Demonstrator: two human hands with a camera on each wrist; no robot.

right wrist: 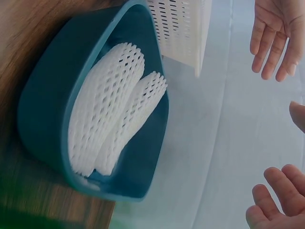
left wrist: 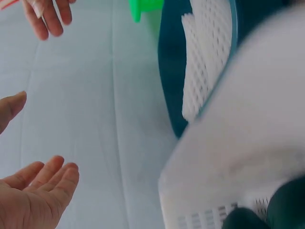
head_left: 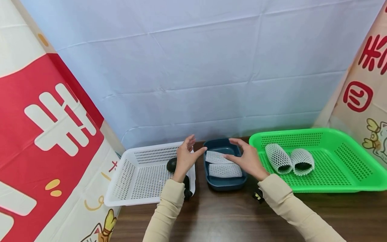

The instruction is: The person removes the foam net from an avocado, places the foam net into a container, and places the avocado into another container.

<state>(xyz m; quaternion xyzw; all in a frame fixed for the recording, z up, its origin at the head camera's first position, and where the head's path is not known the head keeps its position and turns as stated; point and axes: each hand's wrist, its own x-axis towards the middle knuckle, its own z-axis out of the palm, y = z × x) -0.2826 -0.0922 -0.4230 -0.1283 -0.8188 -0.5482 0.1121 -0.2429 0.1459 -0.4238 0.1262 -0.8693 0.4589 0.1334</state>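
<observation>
My left hand (head_left: 185, 158) hovers above the right edge of the white basket (head_left: 121, 181), its thumb spread from raised fingers. Facing it, my right hand (head_left: 250, 160) hangs over the right side of a dark blue tub (head_left: 226, 187), thumb and fingers apart. Neither hand holds anything. Two flat white foam net sleeves (right wrist: 107, 105) lie side by side in the tub, between the hands. Beneath my left hand and wrist, dark avocados (head_left: 171, 164) lie in the white basket, partly hidden by the arm.
To the right stands a green basket (head_left: 347, 183) with two dark fruits in foam nets (head_left: 278, 158). All three containers stand on a brown wooden table (head_left: 223, 215). Behind them hangs a pale cloth (head_left: 193, 74), and printed cloths (head_left: 69, 134) hang at both sides.
</observation>
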